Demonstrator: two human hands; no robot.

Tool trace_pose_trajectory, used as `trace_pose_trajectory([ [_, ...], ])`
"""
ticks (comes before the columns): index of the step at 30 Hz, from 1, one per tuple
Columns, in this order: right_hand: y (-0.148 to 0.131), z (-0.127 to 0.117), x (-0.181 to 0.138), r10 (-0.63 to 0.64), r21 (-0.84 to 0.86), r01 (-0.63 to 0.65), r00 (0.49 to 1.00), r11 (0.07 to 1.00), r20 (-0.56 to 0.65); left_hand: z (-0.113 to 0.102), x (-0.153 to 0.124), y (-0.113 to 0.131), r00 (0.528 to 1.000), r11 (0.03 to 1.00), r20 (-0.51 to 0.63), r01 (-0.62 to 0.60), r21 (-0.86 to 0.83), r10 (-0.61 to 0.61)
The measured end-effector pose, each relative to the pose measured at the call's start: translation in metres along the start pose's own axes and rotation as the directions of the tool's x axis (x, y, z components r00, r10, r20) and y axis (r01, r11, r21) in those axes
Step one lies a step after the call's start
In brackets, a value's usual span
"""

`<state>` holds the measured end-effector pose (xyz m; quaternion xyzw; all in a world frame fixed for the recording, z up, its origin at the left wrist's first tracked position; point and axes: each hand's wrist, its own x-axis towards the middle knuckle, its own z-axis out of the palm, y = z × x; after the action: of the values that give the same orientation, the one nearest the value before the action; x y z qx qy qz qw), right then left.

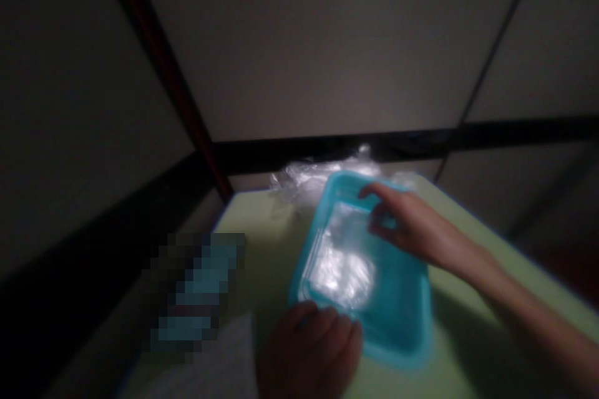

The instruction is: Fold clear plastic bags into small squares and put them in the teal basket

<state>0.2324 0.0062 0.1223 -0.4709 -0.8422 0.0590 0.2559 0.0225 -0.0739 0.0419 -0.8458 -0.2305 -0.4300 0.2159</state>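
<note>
A turquoise plastic tray (423, 324) with raised walls sits on the pale green table top. Inside, toward its left side, lies a shiny clear plastic packet (344, 271); blur hides what it contains. The fingers of my left hand (313, 349) are curled over the tray's near left rim, gripping it. From the right, my right hand (402, 218) reaches over the far right part of the tray. Its index finger and thumb are apart, and nothing shows between them.
Crumpled clear plastic (313, 177) lies behind the tray at the table's far edge. A pixelated patch (201, 293) covers something at the left. The green table (257, 218) stands close to a panelled wall (327, 43) with dark strips. A pale sheet or sleeve (215, 365) shows at the lower left.
</note>
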Motion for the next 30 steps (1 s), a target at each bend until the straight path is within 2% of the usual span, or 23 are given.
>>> trace_pose_trajectory([
  [5,0.001,0.000,0.001,0.005,-0.023,-0.004,0.999,1.000,0.034,0.000,0.001,-0.001,1.000,1.000,0.007,-0.004,-0.001,0.004],
  [14,0.001,-0.001,0.001,-0.019,-0.037,0.018,1.000,0.999,-0.017,0.001,-0.003,-0.002,0.999,1.000,0.029,-0.021,0.020,0.020],
  [20,0.001,-0.001,0.012,-0.044,-0.208,0.033,0.998,0.977,-0.051,0.001,-0.002,-0.003,1.000,1.000,0.019,-0.010,-0.005,0.010],
  [30,-0.024,0.005,0.019,-0.137,-0.507,0.135,0.990,0.852,0.034,0.001,0.003,-0.003,1.000,1.000,0.020,-0.005,-0.015,0.006],
])
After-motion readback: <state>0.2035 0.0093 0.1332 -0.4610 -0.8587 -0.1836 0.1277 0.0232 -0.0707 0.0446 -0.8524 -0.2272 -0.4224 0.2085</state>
